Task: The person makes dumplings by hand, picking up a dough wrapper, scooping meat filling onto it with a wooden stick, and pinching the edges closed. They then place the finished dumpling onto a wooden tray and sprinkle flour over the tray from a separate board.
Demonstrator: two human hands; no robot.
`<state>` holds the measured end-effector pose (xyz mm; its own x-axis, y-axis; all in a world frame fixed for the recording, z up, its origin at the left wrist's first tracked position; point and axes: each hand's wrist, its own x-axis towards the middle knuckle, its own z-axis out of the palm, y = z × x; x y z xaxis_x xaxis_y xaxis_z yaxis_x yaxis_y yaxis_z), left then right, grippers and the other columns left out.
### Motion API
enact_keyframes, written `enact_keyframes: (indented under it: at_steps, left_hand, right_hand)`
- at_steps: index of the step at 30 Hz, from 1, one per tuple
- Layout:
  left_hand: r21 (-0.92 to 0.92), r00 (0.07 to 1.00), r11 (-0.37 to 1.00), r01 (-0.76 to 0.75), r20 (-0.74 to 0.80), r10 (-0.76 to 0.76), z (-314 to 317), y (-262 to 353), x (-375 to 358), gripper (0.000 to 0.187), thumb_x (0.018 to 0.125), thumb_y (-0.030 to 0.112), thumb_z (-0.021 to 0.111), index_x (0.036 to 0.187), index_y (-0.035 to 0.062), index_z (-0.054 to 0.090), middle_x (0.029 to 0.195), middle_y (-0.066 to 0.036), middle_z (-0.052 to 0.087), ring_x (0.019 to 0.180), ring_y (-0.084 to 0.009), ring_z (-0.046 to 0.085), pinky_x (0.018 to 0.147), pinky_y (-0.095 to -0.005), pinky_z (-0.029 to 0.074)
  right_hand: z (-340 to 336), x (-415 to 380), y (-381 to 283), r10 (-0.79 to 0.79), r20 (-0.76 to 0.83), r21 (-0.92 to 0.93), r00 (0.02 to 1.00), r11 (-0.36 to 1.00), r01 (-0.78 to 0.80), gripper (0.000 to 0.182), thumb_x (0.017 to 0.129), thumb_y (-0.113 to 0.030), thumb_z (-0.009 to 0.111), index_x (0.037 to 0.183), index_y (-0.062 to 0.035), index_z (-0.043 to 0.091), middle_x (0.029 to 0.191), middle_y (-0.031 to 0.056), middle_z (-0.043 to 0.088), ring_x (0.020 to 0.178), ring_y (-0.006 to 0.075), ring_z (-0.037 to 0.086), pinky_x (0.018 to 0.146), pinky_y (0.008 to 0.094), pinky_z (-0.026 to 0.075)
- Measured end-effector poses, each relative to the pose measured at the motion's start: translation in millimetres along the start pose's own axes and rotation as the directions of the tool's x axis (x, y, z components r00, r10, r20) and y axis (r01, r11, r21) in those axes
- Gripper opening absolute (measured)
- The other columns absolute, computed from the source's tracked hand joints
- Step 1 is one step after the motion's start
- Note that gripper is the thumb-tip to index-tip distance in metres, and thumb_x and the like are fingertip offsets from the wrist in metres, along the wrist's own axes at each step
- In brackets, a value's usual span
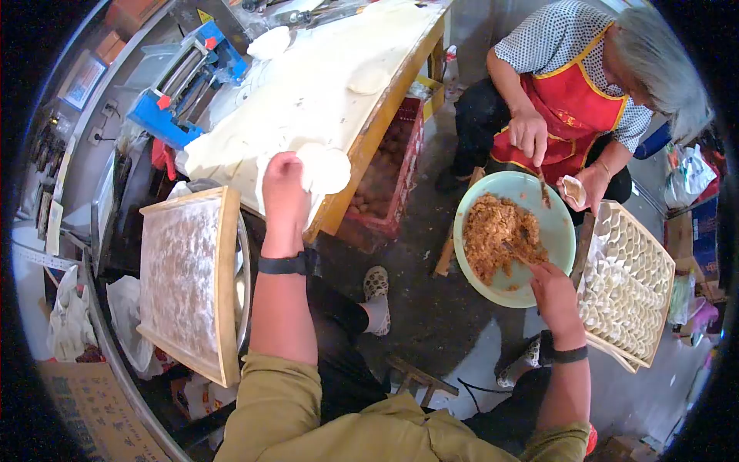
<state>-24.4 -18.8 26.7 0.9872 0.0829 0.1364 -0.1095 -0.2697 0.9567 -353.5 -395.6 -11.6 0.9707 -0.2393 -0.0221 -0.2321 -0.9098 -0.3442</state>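
My left hand (285,189) is at the near end of the floured table, its fingers closed on the edge of a pale round dumpling wrapper (326,170). The wrapper seems doubled or overlapped with another. My right hand (553,292) grips a thin stick-like stirrer (522,259), whose far end is down in the filling. That brown minced filling (500,231) lies in a large pale green bowl (565,250). Across the bowl, a co-worker's hand holds a partly filled wrapper (573,190), and their other hand holds a stirrer over the bowl.
A wooden tray (654,339) with rows of dumplings lies right of the bowl. The table (308,92) carries another wrapper (369,80) and a blue rolling machine (165,115). Left of my arm leans a floured board (185,285). A red crate (392,192) stands under the table.
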Motion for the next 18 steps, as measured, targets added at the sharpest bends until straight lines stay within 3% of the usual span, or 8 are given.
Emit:
enact_keyframes:
  at_steps: [2, 4, 5, 8, 10, 12, 15, 18]
  left_hand:
    - [-0.53, 0.994, 0.845, 0.074, -0.031, -0.106, -7.3, -5.7, 7.9, 0.026, 0.099, 0.009, 0.047, 0.121, -0.0031, 0.057, 0.113, -0.014, 0.066, 0.105, -0.0226, 0.065, 0.089, -0.0369, 0.053]
    - [-0.857, 0.961, 0.509, 0.082, -0.066, -0.267, -11.4, -12.8, 15.0, 0.033, 0.101, 0.011, 0.04, 0.129, -0.0033, 0.05, 0.128, -0.017, 0.061, 0.117, -0.0283, 0.063, 0.099, -0.046, 0.053]
    - [-0.874, 0.957, 0.483, 0.047, -0.099, -0.273, -15.1, -16.4, 18.4, 0.033, 0.101, 0.011, 0.041, 0.13, -0.0028, 0.051, 0.129, -0.018, 0.061, 0.118, -0.0284, 0.062, 0.1, -0.0457, 0.053]
    - [-0.907, 0.957, 0.42, 0.019, -0.105, -0.269, -12.9, -6.3, 15.6, 0.033, 0.102, 0.011, 0.047, 0.132, -0.0015, 0.052, 0.132, -0.018, 0.061, 0.121, -0.0283, 0.061, 0.103, -0.0448, 0.052]
    - [-0.898, 0.971, 0.422, 0.125, 0.025, -0.236, -15.1, -11.3, 21.0, 0.032, 0.102, 0.011, 0.052, 0.132, -0.0009, 0.054, 0.132, -0.017, 0.062, 0.123, -0.0274, 0.06, 0.104, -0.0434, 0.051]
    - [-0.869, 0.959, 0.424, 0.254, 0.17, -0.226, 8.8, -8.9, 12.0, 0.034, 0.102, 0.013, 0.054, 0.133, -0.0005, 0.054, 0.134, -0.016, 0.062, 0.124, -0.0272, 0.059, 0.107, -0.0424, 0.05]
    - [-0.831, 0.923, 0.405, 0.381, 0.318, -0.215, 36.7, 20.8, -14.5, 0.036, 0.103, 0.015, 0.055, 0.135, -0.0005, 0.053, 0.136, -0.015, 0.061, 0.126, -0.0275, 0.059, 0.109, -0.0426, 0.048]
    - [-0.788, 0.88, 0.392, 0.475, 0.428, -0.206, 62.5, 25.8, -38.8, 0.037, 0.103, 0.015, 0.055, 0.136, -0.0012, 0.051, 0.134, -0.015, 0.062, 0.124, -0.0282, 0.06, 0.106, -0.0441, 0.05]
  right_hand:
    - [8.8, 4.5, 3.6, -0.01, -0.002, -0.043, 1.0, 0.999, 0.01, 0.028, 0.087, -0.005, 0.063, 0.115, -0.0037, 0.066, 0.11, 0.0191, 0.066, 0.097, 0.0408, 0.064, 0.083, 0.0462, 0.053]
    - [19.3, 8.9, 7.3, 0.042, 0.02, -0.042, 0.999, 0.998, -0.041, 0.028, 0.089, -0.005, 0.06, 0.116, -0.005, 0.066, 0.11, 0.0193, 0.066, 0.098, 0.0404, 0.064, 0.083, 0.046, 0.054]
    - [24.6, 11.8, 8.6, 0.069, 0.033, -0.042, 0.997, 0.997, -0.067, 0.028, 0.09, -0.005, 0.058, 0.117, -0.0056, 0.065, 0.109, 0.0193, 0.066, 0.098, 0.0403, 0.064, 0.084, 0.0459, 0.054]
    - [32.1, 17.6, 7.1, -0.091, -0.076, -0.083, 0.993, 0.993, 0.085, 0.029, 0.091, -0.006, 0.054, 0.117, -0.0071, 0.065, 0.109, 0.0184, 0.066, 0.1, 0.0391, 0.065, 0.084, 0.0454, 0.055]
    - [33.5, 17.4, 6.8, -0.127, -0.058, -0.075, 0.99, 0.99, 0.123, 0.03, 0.089, -0.004, 0.053, 0.116, -0.0071, 0.066, 0.109, 0.0171, 0.067, 0.101, 0.0381, 0.066, 0.084, 0.0451, 0.055]
    - [45.6, 23.8, 9.4, -0.025, 0.024, -0.13, 0.999, 0.991, 0.028, 0.031, 0.092, -0.01, 0.051, 0.12, -0.0121, 0.065, 0.105, 0.0198, 0.067, 0.104, 0.036, 0.065, 0.086, 0.048, 0.054]
    - [37.2, 25.3, 8.1, -0.081, -0.058, -0.171, 0.995, 0.983, 0.07, 0.032, 0.088, -0.002, 0.053, 0.116, -0.0103, 0.067, 0.107, 0.0158, 0.067, 0.097, 0.0366, 0.066, 0.08, 0.0447, 0.056]
    - [11.9, 20.6, 3.9, 0.06, 0.02, -0.167, 0.998, 0.984, -0.056, 0.033, 0.087, -0.002, 0.053, 0.114, -0.0123, 0.069, 0.103, 0.0147, 0.068, 0.093, 0.0361, 0.067, 0.078, 0.0446, 0.056]
